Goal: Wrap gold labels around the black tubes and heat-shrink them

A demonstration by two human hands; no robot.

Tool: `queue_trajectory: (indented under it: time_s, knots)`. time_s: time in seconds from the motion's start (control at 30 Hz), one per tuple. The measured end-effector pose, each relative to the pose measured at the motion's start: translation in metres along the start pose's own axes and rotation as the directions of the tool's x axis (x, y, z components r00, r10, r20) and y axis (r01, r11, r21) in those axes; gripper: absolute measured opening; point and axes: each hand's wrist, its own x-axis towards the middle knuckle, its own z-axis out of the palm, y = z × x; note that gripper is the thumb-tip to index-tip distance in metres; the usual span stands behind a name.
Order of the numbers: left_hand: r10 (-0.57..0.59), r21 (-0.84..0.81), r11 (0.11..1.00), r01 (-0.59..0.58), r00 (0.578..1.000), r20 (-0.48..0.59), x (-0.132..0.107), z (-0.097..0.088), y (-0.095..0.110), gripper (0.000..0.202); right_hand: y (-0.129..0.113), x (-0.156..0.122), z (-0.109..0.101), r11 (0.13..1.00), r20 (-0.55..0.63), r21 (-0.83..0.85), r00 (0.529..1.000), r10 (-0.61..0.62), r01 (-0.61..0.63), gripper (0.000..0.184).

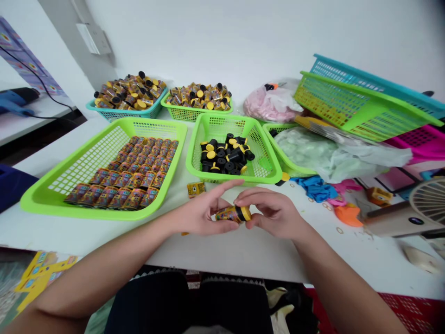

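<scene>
My left hand point(205, 211) and my right hand point(273, 212) meet above the white table's front edge. Between them is a small printed cylindrical tube point(227, 215) with a yellow cap point(245, 213) at its right end. The left fingers hold the tube's body, and the right fingertips press around the capped end. Nearest my hands, a lime-green basket point(194, 157) holds loose black and yellow caps point(225, 155). A small yellow printed box point(195, 189) lies just beyond my left fingers. Part of the tube is hidden by my fingers.
A wide lime tray point(104, 134) holds rows of printed tubes. Teal point(128, 113) and green baskets point(184, 113) behind it hold heaped tubes. Plastic bags point(323, 153), stacked baskets point(365, 106), blue balloons point(316, 188) and a fan point(427, 208) crowd the right.
</scene>
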Motion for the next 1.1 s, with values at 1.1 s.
queue_trajectory:
  time_s: [1.1]
  knots:
    - [0.051,0.017,0.999,-0.049,0.967,-0.248,0.006,0.019,-0.001,0.073,-0.003,0.000,0.043,0.404,0.024,-0.887,0.897,-0.441,0.223,0.054]
